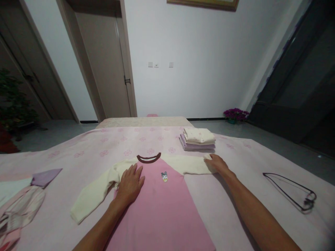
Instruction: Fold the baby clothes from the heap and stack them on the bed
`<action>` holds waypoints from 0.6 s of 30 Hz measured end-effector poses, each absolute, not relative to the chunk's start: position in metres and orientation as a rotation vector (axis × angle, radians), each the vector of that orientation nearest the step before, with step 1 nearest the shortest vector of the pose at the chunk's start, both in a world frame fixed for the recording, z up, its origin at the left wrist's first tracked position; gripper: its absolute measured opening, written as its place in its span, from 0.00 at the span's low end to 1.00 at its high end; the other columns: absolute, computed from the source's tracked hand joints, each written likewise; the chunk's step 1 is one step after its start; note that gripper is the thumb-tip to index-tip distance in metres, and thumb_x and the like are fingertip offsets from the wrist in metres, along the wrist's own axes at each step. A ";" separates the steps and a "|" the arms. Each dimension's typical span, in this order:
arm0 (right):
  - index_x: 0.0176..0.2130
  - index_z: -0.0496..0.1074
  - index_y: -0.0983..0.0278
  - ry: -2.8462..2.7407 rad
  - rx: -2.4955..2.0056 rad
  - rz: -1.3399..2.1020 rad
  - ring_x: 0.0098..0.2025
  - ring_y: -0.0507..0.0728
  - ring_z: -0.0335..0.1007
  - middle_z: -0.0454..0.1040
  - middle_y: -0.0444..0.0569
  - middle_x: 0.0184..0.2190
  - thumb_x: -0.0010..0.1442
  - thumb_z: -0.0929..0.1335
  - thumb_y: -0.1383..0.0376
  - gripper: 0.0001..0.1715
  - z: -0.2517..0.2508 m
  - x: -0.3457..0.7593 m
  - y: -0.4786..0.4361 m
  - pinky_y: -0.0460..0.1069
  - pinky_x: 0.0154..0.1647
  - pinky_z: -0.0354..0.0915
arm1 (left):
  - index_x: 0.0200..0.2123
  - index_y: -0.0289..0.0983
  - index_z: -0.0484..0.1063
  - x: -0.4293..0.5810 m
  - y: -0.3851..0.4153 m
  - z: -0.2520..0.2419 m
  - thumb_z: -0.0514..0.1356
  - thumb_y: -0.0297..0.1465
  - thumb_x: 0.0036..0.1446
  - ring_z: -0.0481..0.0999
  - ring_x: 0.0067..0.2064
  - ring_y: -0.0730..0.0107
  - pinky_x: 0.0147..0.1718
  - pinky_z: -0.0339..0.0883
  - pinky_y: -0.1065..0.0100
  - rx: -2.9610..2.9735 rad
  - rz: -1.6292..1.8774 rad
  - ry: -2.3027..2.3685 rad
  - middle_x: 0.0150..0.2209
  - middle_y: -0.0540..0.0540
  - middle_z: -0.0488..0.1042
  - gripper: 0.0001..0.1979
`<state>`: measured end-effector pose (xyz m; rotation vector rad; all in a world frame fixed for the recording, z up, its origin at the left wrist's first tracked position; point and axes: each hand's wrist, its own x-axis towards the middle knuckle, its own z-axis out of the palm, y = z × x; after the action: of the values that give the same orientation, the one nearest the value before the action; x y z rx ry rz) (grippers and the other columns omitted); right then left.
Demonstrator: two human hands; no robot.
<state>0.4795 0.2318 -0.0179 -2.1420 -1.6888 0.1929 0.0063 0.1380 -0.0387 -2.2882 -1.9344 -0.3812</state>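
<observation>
Premises were a home bedroom: a bed (pixel 143 122) under a pink flowered sheet (pixel 248 153), a pink top (pixel 162 205) spread on it, folded clothes (pixel 198 138), a wire hanger (pixel 288 183), an interior door (pixel 104 62) and potted flowers (pixel 235 114).

white wall (pixel 204 69) | beige door (pixel 104 69) left | grey floor (pixel 261 130) | purple flowers (pixel 236 114) at wall foot | dim light

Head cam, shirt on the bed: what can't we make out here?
All in the head view:
shirt hem: cut off by the bottom edge.
sleeve cuff: hidden under the right hand; whether its grip is shut cannot be told.
clothes pile: cut off by the left edge.
folded stack: too small to count the pieces.
chest patch: too small to make out.
</observation>
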 end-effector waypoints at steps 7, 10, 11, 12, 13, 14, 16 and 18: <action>0.51 0.77 0.61 -1.575 -2.302 0.108 0.45 0.63 0.75 0.79 0.57 0.45 0.65 0.61 0.52 0.25 -0.014 0.477 0.227 0.51 0.39 0.64 | 0.65 0.38 0.64 0.006 0.138 -0.040 0.48 0.38 0.69 0.59 0.68 0.50 0.65 0.50 0.49 -2.286 -0.351 -1.938 0.67 0.36 0.61 0.25; 0.54 0.75 0.62 -1.537 -2.359 0.027 0.48 0.65 0.74 0.77 0.59 0.48 0.65 0.61 0.55 0.25 -0.007 0.474 0.219 0.55 0.44 0.65 | 0.65 0.37 0.65 0.006 0.138 -0.040 0.49 0.38 0.68 0.59 0.68 0.49 0.65 0.50 0.49 -2.284 -0.356 -1.934 0.67 0.36 0.61 0.25; 0.55 0.73 0.63 -1.527 -2.355 -0.050 0.50 0.66 0.72 0.76 0.60 0.51 0.66 0.60 0.57 0.25 -0.004 0.470 0.216 0.56 0.46 0.64 | 0.65 0.37 0.65 0.006 0.138 -0.039 0.49 0.38 0.68 0.59 0.68 0.49 0.65 0.49 0.49 -2.285 -0.359 -1.931 0.67 0.36 0.61 0.25; 0.56 0.72 0.64 -1.538 -2.325 -0.130 0.52 0.66 0.71 0.74 0.60 0.53 0.66 0.59 0.58 0.25 -0.001 0.463 0.213 0.57 0.49 0.64 | 0.65 0.37 0.65 0.006 0.138 -0.039 0.50 0.38 0.68 0.59 0.68 0.49 0.65 0.49 0.49 -2.287 -0.363 -1.930 0.67 0.35 0.61 0.25; 0.57 0.71 0.65 -1.588 -2.263 -0.187 0.54 0.66 0.70 0.73 0.61 0.54 0.67 0.58 0.60 0.25 0.002 0.452 0.210 0.58 0.52 0.63 | 0.65 0.37 0.65 0.006 0.138 -0.039 0.50 0.38 0.68 0.59 0.68 0.49 0.65 0.49 0.49 -2.289 -0.369 -1.928 0.67 0.35 0.61 0.25; 0.57 0.71 0.66 -1.669 -2.177 -0.221 0.56 0.66 0.68 0.73 0.61 0.55 0.68 0.57 0.62 0.26 0.004 0.439 0.208 0.59 0.55 0.62 | 0.65 0.37 0.65 0.007 0.138 -0.038 0.50 0.38 0.68 0.59 0.68 0.49 0.65 0.49 0.49 -2.291 -0.373 -1.928 0.67 0.35 0.61 0.25; 0.60 0.69 0.69 -1.952 -1.931 -0.088 0.60 0.66 0.65 0.71 0.63 0.58 0.70 0.53 0.64 0.28 0.005 0.405 0.204 0.60 0.60 0.59 | 0.65 0.38 0.65 0.007 0.137 -0.037 0.50 0.38 0.68 0.59 0.68 0.50 0.65 0.49 0.49 -2.294 -0.381 -1.932 0.67 0.36 0.62 0.25; 0.64 0.65 0.63 -2.153 -1.768 0.003 0.65 0.61 0.59 0.67 0.54 0.64 0.70 0.55 0.61 0.28 0.002 0.363 0.201 0.55 0.65 0.54 | 0.65 0.38 0.65 0.007 0.137 -0.037 0.50 0.38 0.68 0.59 0.68 0.50 0.65 0.49 0.49 -2.294 -0.386 -1.937 0.67 0.36 0.62 0.25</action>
<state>0.3634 0.2014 0.0017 -1.7676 -2.1526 0.0028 0.0072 0.1373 -0.0373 -2.2945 -1.9375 -0.3865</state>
